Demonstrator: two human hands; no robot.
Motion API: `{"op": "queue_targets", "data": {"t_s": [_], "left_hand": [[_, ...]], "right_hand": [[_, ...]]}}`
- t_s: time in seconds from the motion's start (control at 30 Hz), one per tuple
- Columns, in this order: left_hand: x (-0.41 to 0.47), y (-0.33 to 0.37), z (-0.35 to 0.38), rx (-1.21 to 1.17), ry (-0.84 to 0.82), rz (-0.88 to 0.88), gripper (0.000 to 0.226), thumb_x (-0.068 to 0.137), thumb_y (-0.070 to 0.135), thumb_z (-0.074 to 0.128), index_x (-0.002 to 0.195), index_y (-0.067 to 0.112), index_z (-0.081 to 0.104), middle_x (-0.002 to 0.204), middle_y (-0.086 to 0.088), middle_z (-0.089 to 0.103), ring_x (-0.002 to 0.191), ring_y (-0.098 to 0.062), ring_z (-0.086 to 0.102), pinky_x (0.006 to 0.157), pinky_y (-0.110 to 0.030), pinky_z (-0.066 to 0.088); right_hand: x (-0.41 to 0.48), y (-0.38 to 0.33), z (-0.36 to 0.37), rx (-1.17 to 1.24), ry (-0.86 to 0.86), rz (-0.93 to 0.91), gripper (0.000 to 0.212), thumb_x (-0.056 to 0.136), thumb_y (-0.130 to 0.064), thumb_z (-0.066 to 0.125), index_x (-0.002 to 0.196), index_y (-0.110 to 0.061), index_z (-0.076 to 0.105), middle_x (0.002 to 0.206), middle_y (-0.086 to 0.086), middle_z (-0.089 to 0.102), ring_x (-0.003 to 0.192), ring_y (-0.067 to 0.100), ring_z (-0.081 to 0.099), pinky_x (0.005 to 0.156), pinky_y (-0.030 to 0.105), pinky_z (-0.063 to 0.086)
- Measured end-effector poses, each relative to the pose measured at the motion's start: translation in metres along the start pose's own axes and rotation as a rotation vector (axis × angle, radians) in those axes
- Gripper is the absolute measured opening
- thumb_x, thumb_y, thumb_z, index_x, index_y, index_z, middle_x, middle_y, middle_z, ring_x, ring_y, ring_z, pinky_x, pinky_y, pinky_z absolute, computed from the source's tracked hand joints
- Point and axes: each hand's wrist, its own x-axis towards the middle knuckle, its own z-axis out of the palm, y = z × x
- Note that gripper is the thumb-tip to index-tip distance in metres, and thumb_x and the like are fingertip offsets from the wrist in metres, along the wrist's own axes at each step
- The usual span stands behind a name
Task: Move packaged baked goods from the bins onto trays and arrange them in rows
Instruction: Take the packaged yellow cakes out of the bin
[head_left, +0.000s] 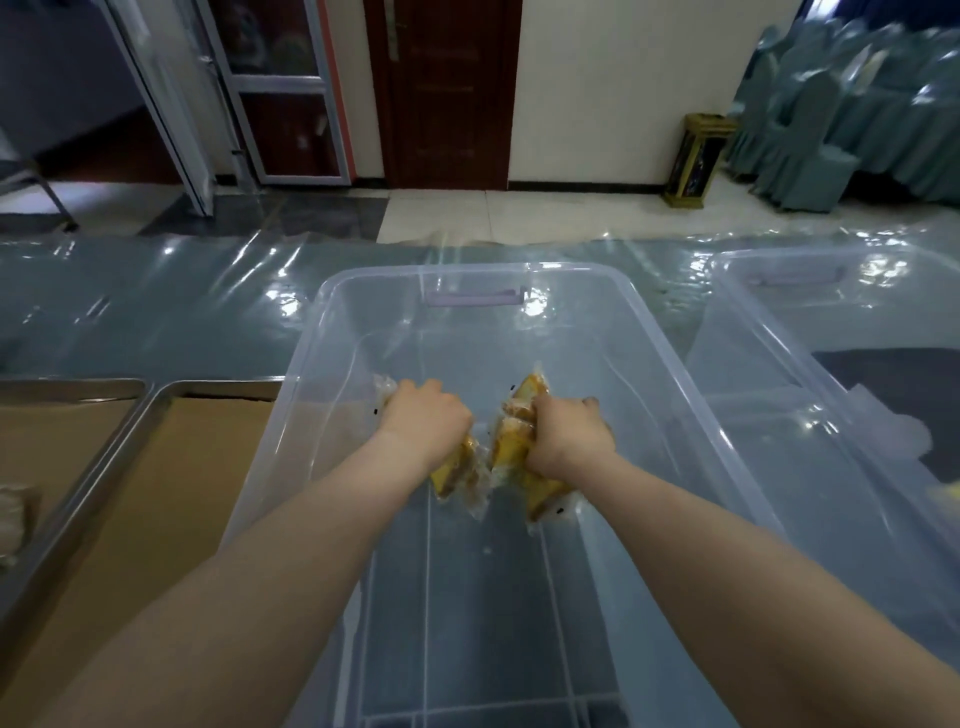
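Note:
Both my hands are inside a large clear plastic bin (332, 322) in the middle of the view. My left hand (423, 415) is closed around clear-wrapped yellow cake packages (457, 475), which stick out below the fist. My right hand (569, 439) grips more wrapped yellow cake packages (519, 415) that show above and below it. The two bundles nearly touch between my hands. The rest of the bin's floor looks bare. Two metal trays lined with brown paper lie to the left: a near tray (171, 395) beside the bin and a far-left tray (78, 387).
A second clear bin (779, 364) stands to the right, with something dark seen through it. A wrapped item (13, 525) lies in the far-left tray. The table has a shiny plastic-covered teal cloth (156, 312). Beyond are a door, a golden waste bin (698, 161) and covered chairs.

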Motion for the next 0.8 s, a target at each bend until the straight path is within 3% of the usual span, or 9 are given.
{"op": "queue_targets", "data": {"t_s": [0.2,0.47,0.7,0.8], "left_hand": [[-0.013,-0.018,-0.018,0.078,0.187,0.065,0.029,0.094,0.01,0.036,0.117,0.012,0.053,0.121,-0.007,0.054,0.115,-0.029,0.043,0.092,-0.039,0.031],[-0.027,-0.043,-0.054,0.011,0.326,-0.003,0.027,0.09,0.006,0.043,0.113,0.014,0.055,0.115,-0.007,0.057,0.11,-0.028,0.048,0.088,-0.039,0.034],[-0.062,-0.089,-0.087,-0.059,0.73,0.005,0.025,0.088,0.005,0.043,0.104,0.013,0.061,0.111,-0.008,0.061,0.108,-0.028,0.051,0.09,-0.039,0.035],[-0.101,-0.136,-0.09,-0.085,0.939,-0.084,0.015,0.081,-0.001,0.059,0.089,0.009,0.067,0.098,-0.009,0.066,0.096,-0.03,0.059,0.081,-0.041,0.042]], "right_hand": [[-0.007,-0.039,-0.031,0.015,0.233,-0.108,0.028,0.076,-0.017,0.056,0.103,-0.021,0.048,0.104,0.005,0.056,0.107,0.029,0.041,0.072,0.034,0.039],[-0.025,-0.03,-0.068,0.021,0.392,-0.174,0.048,0.07,-0.026,0.064,0.116,-0.027,0.049,0.111,-0.001,0.056,0.108,0.027,0.04,0.076,0.035,0.043],[-0.042,-0.057,-0.114,0.135,0.679,-0.267,0.054,0.061,-0.027,0.073,0.11,-0.025,0.052,0.109,-0.002,0.055,0.099,0.02,0.033,0.077,0.027,0.026],[-0.05,-0.101,-0.128,0.265,0.755,-0.312,0.043,0.065,-0.028,0.07,0.103,-0.025,0.05,0.1,-0.008,0.047,0.094,0.017,0.029,0.075,0.027,0.026]]}}
